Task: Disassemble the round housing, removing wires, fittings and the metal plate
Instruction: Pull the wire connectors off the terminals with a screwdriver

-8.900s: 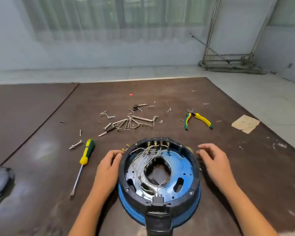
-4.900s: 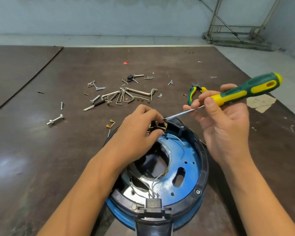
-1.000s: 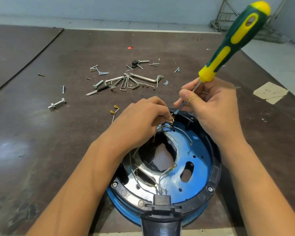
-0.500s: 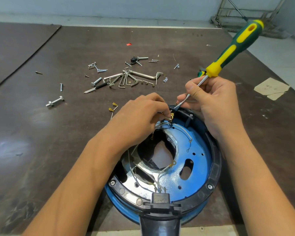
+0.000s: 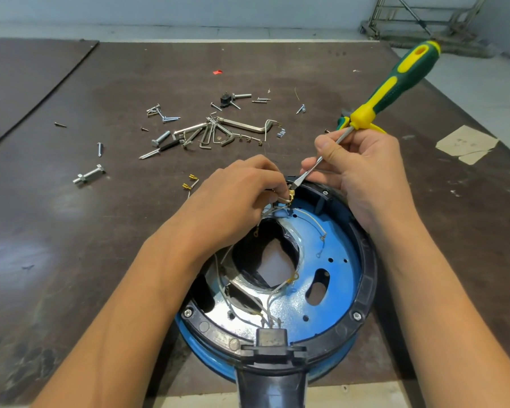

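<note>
The housing (image 5: 365, 287) sits near-centre on the table (image 5: 71, 245). At its far rim the left hand (image 5: 233, 204) pinches a brass terminal (image 5: 291, 198) in curled fingertips; just right, the right hand (image 5: 365, 172) grips the screwdriver (image 5: 395, 83), tip touching that terminal.

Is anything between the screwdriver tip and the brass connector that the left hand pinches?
Nothing visible does. The screwdriver, gripped by the right hand, has its tip right at the brass connector by the far rim of the housing. The left hand pinches the connector from the left, clear of the blade.
</note>
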Demonstrator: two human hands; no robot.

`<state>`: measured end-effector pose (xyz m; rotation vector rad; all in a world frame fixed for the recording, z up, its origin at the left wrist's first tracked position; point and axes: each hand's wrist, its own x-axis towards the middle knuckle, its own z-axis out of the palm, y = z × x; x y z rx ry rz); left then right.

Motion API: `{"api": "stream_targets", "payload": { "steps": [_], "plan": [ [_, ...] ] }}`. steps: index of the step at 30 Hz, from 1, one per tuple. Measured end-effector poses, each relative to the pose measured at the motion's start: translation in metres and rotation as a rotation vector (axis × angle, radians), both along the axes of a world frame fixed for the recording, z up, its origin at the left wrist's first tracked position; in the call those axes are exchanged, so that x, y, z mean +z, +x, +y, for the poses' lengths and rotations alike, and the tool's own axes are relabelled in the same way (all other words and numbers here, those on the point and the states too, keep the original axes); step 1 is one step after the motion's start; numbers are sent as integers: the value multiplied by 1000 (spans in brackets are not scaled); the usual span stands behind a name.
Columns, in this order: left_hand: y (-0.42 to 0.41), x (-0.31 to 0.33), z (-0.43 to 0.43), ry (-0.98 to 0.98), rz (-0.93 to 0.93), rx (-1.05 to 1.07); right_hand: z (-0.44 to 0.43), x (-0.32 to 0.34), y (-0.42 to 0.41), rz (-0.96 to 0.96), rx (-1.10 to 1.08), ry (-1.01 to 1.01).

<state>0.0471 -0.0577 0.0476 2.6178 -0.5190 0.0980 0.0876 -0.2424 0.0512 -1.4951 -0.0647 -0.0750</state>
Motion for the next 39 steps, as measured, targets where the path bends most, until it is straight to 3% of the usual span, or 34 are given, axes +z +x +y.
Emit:
{"api": "stream_targets", "payload": {
  "steps": [39],
  "plan": [
    [1,0,-1,19,22,-3,1,1,8,113,32,56]
  ]
}}
